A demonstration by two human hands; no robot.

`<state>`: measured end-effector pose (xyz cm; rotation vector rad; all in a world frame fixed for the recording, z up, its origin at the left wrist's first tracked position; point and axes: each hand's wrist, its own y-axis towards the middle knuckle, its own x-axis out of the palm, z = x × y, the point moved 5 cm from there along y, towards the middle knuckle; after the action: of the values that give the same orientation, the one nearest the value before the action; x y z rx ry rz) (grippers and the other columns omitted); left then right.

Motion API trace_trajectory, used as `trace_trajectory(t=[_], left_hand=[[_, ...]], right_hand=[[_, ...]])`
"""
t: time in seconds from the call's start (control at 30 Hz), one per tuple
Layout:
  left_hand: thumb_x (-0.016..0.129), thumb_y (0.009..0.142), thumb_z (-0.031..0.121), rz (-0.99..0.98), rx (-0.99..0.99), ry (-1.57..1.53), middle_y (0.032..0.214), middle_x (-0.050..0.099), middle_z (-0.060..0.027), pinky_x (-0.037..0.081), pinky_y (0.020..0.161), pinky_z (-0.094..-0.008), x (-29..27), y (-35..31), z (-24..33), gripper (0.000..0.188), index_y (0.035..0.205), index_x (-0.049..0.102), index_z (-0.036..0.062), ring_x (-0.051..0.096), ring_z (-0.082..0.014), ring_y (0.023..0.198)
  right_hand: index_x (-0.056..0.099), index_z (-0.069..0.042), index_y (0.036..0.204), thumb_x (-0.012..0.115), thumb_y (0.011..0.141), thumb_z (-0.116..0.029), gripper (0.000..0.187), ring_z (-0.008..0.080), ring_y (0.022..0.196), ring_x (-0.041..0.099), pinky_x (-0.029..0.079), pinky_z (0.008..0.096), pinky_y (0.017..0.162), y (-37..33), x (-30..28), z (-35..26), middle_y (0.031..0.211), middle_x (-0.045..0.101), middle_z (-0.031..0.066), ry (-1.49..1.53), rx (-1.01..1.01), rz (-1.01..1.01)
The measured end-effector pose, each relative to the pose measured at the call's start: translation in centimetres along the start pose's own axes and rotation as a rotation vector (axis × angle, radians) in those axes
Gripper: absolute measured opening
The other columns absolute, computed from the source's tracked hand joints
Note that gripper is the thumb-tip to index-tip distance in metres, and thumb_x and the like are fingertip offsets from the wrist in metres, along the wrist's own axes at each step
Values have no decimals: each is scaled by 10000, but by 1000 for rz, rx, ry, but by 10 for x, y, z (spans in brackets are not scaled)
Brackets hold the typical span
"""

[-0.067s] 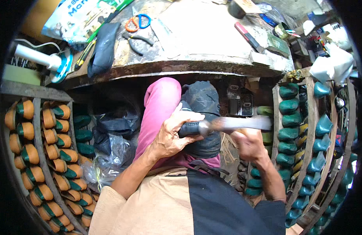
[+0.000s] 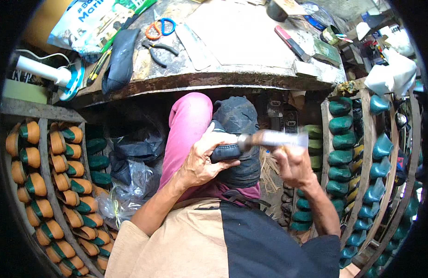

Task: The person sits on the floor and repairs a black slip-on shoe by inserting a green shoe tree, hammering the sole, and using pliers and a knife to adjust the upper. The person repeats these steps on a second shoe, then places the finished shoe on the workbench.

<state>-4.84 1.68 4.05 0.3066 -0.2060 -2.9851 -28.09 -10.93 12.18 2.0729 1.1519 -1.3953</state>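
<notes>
My left hand point(image 2: 202, 155) is wrapped round a black shoe point(image 2: 226, 152) with visible stitching, held across my lap. Under it, dark cloth point(image 2: 236, 113) covers my right thigh, beside the pink trouser leg point(image 2: 191, 111). My right hand point(image 2: 295, 164) is closed on a hammer point(image 2: 276, 138) with a long metal head, smeared by motion. Its rounded end lies at the shoe's right end; whether they touch I cannot tell. Most of the handle is hidden by my fist.
Racks of tan-and-green shoes point(image 2: 51, 227) stand at left, green shoe forms point(image 2: 340, 149) at right. Ahead, a workbench point(image 2: 186, 81) bears pliers point(image 2: 159, 52), scissors point(image 2: 161, 28), a black shoe piece point(image 2: 120, 60) and a red-handled tool point(image 2: 290, 41). Plastic bags point(image 2: 135, 183) lie at lower left.
The hammer's far end has swung slightly left and up, and my right hand has risen a little with it. My left hand keeps the shoe in place.
</notes>
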Motion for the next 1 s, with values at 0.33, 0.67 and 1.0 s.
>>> trace_trajectory(t=[0.33, 0.67, 1.0], left_hand=[[1018, 821, 303, -28, 149, 255, 1202, 840, -83, 453, 1271, -624, 24, 41, 0, 515, 1241, 802, 98, 798, -313, 1136], [987, 849, 359, -55, 134, 343, 1123, 818, -98, 535, 1195, -555, 41, 60, 2, 477, 1192, 803, 83, 792, -333, 1090], [986, 837, 438, -42, 120, 389, 1091, 818, -138, 553, 1170, -527, 55, 70, -2, 525, 1142, 797, 56, 788, -360, 1086]], right_hand=[[844, -17, 1163, 627, 1150, -287, 347, 287, 897, 826, 630, 422, 772, -10, -15, 53, 1054, 837, 164, 300, 144, 52], [835, -41, 1128, 614, 1137, -240, 298, 348, 906, 784, 591, 470, 785, -12, -29, 65, 1049, 810, 209, 231, -50, 291], [825, -17, 1073, 718, 1089, -311, 313, 337, 625, 725, 570, 426, 591, 11, -60, 58, 742, 712, 134, 445, -77, 182]])
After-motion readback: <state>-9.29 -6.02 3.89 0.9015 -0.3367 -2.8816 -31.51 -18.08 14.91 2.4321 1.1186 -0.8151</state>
